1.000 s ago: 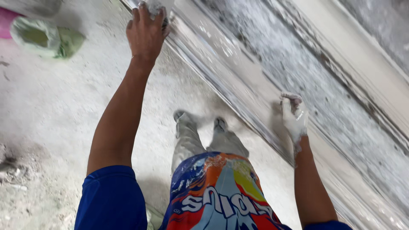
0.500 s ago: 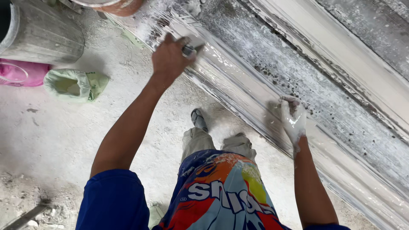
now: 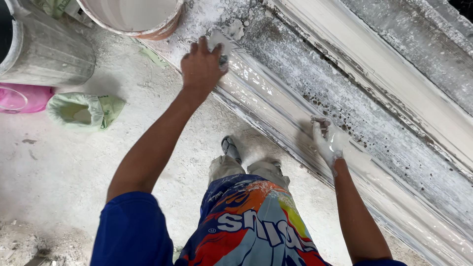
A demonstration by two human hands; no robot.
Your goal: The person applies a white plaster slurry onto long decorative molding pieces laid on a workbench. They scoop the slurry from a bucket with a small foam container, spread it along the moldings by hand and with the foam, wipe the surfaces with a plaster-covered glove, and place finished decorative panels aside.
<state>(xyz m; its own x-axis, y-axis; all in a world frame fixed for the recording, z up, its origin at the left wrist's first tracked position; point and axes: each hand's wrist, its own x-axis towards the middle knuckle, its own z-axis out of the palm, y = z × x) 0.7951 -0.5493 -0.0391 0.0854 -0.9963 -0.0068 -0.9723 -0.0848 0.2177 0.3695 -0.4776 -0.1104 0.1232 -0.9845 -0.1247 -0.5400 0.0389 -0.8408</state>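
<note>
While the person stands over a long white plaster moulding [image 3: 276, 106] that runs diagonally across the dusty grey floor [image 3: 59, 167], the left hand [image 3: 201, 69] is closed around a small flat scraper blade [image 3: 219, 44], pressing it against the wet upper end of the moulding. The right hand [image 3: 327, 140], coated in white plaster, rests on the moulding's lower ridge with its fingers curled loosely; whether it grips anything I cannot tell. Just beyond the left hand stands a round white plastic bucket [image 3: 133, 17], its inside smeared pale, with no contents clearly visible. Well apart, at the left edge, a grey metal drum [image 3: 47, 54] lies on its side. Beside it sit a pink plastic bowl [image 3: 22, 98] and a crumpled green sack [image 3: 84, 111], its mouth open towards the camera.
</note>
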